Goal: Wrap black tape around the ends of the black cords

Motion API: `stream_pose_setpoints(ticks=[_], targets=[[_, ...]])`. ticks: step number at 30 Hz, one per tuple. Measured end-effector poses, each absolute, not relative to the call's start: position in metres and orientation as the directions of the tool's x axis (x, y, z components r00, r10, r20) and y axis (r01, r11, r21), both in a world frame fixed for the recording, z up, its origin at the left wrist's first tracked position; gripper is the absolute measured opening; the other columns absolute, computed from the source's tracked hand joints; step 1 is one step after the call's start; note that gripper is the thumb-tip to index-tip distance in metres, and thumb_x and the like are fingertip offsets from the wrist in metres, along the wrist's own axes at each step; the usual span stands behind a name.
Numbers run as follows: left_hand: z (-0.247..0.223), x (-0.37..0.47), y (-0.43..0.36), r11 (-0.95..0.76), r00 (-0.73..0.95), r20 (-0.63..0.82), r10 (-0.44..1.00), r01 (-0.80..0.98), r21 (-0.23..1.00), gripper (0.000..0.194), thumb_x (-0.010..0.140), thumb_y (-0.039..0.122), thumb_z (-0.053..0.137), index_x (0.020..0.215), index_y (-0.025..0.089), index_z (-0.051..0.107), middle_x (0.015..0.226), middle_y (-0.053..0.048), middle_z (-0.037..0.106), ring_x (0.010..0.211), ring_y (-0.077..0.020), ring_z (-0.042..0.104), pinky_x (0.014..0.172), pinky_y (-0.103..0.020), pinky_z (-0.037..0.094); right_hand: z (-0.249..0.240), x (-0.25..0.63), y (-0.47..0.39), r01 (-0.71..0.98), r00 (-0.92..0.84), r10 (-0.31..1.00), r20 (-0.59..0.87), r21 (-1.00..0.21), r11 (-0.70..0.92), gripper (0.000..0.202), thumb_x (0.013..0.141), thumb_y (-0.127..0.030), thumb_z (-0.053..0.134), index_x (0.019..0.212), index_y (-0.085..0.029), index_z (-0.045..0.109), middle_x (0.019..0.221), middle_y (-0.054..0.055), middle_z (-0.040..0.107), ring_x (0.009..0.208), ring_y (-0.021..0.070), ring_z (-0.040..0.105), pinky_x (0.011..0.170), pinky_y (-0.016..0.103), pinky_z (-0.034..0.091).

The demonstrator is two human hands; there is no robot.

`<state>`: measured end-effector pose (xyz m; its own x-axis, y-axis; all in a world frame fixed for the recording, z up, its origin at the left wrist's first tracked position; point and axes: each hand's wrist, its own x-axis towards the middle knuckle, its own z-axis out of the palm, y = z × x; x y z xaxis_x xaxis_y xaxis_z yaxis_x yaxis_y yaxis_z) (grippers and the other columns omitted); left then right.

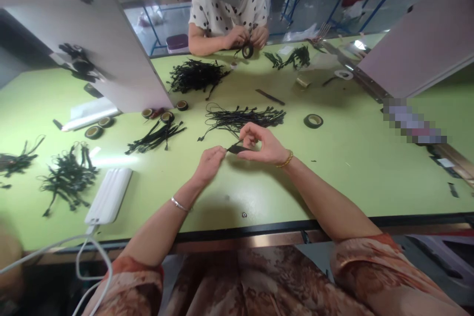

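One black strip (237, 149), between the hands above the green table (333, 177): left hand (210, 163) pinched closed at its tip, right hand (269, 146) gripping and partly hiding it; cable bundle (255, 117) just beyond, tape roll (307, 121) rightward, white power bank (109, 196) leftward.

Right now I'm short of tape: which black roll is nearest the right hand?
The roll lying alone, right of the right hand; the other black rolls are farther off, at left or by the co-worker's hands.

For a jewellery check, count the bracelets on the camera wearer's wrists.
2: a silver bracelet on the left wrist, a gold-coloured bracelet on the right wrist.
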<state>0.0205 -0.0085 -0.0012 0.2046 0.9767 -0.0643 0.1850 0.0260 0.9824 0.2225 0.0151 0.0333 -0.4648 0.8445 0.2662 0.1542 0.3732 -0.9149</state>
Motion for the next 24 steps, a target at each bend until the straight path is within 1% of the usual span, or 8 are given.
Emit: stream_pose_setpoints(ticks=[3, 6, 9, 13, 16, 20, 22, 24], targets=[[-0.005, 0.018, -0.004, 0.134, 0.235, -0.112, 0.965, -0.080, 0.988, 0.037, 0.082, 0.044, 0.057, 0.061, 0.019, 0.038, 0.055, 0.007, 0.026, 0.051, -0.0077, 0.024, 0.051, -0.024, 0.020, 0.033, 0.224, 0.017, 0.269, -0.517, 0.782, 0.348, -0.801, 0.535, 0.024, 0.070, -0.034, 0.075, 0.076, -0.021, 0.056, 0.067, -0.002, 0.058, 0.060, 0.0122, 0.050, 0.059, 0.026, 0.037], [-0.009, 0.017, -0.001, 0.141, 0.304, -0.094, 0.948, -0.135, 0.981, 0.040, 0.083, 0.051, 0.060, 0.067, 0.018, 0.045, 0.054, 0.008, 0.028, 0.051, -0.0071, 0.025, 0.052, -0.023, 0.022, 0.027, 0.221, 0.018, 0.354, -0.551, 0.776, 0.306, -0.757, 0.549, 0.020, 0.068, -0.027, 0.072, 0.075, -0.020, 0.055, 0.070, -0.002, 0.058, 0.061, 0.0117, 0.048, 0.060, 0.026, 0.038], [-0.013, 0.015, 0.002, 0.127, 0.320, -0.097, 0.942, -0.074, 0.989, 0.039, 0.084, 0.055, 0.061, 0.079, 0.018, 0.050, 0.052, 0.009, 0.032, 0.049, -0.0069, 0.027, 0.050, -0.021, 0.021, 0.017, 0.217, 0.019, 0.424, -0.517, 0.824, 0.233, -0.766, 0.483, 0.018, 0.068, -0.024, 0.068, 0.077, -0.020, 0.053, 0.072, -0.002, 0.057, 0.062, 0.0115, 0.047, 0.060, 0.025, 0.036], [-0.015, 0.011, 0.004, 0.145, 0.306, -0.151, 0.940, 0.040, 0.989, 0.037, 0.084, 0.054, 0.060, 0.097, 0.021, 0.048, 0.050, 0.011, 0.034, 0.045, -0.0079, 0.027, 0.047, -0.021, 0.020, 0.010, 0.216, 0.020, 0.411, -0.517, 0.837, 0.182, -0.804, 0.429, 0.016, 0.068, -0.022, 0.064, 0.079, -0.019, 0.053, 0.073, -0.002, 0.057, 0.063, 0.0114, 0.046, 0.060, 0.024, 0.036], [-0.012, 0.008, 0.002, 0.079, 0.288, -0.153, 0.945, 0.252, 0.965, 0.022, 0.091, 0.043, 0.051, 0.091, 0.021, 0.049, 0.054, 0.007, 0.044, 0.049, -0.0095, 0.036, 0.051, -0.022, 0.026, 0.008, 0.217, 0.021, 0.371, -0.547, 0.822, 0.162, -0.833, 0.411, 0.015, 0.068, -0.022, 0.065, 0.077, -0.019, 0.053, 0.072, -0.002, 0.056, 0.063, 0.0110, 0.045, 0.059, 0.024, 0.036], [-0.004, 0.008, -0.001, -0.055, 0.221, -0.084, 0.972, 0.559, 0.827, 0.008, 0.088, 0.023, 0.048, 0.081, 0.020, 0.051, 0.069, 0.001, 0.057, 0.065, -0.0135, 0.048, 0.064, -0.026, 0.035, 0.007, 0.217, 0.022, 0.361, -0.583, 0.801, 0.135, -0.840, 0.405, 0.014, 0.067, -0.020, 0.065, 0.078, -0.018, 0.055, 0.072, -0.002, 0.057, 0.063, 0.0111, 0.046, 0.058, 0.023, 0.036], [-0.002, 0.009, -0.002, -0.039, 0.187, -0.089, 0.978, 0.591, 0.805, 0.007, 0.086, 0.021, 0.049, 0.079, 0.019, 0.051, 0.068, 0.001, 0.056, 0.066, -0.0140, 0.047, 0.064, -0.027, 0.034, 0.006, 0.217, 0.022, 0.351, -0.594, 0.793, 0.136, -0.843, 0.408, 0.014, 0.067, -0.019, 0.065, 0.078, -0.018, 0.055, 0.072, -0.002, 0.057, 0.062, 0.0109, 0.046, 0.058, 0.023, 0.036], [-0.003, 0.011, -0.001, 0.029, 0.152, -0.125, 0.981, 0.516, 0.856, 0.009, 0.086, 0.024, 0.051, 0.078, 0.019, 0.052, 0.065, 0.002, 0.053, 0.063, -0.0129, 0.045, 0.061, -0.026, 0.033, 0.006, 0.216, 0.022, 0.329, -0.595, 0.791, 0.140, -0.856, 0.399, 0.015, 0.067, -0.019, 0.065, 0.077, -0.018, 0.055, 0.072, -0.002, 0.056, 0.062, 0.0105, 0.046, 0.058, 0.023, 0.037]])
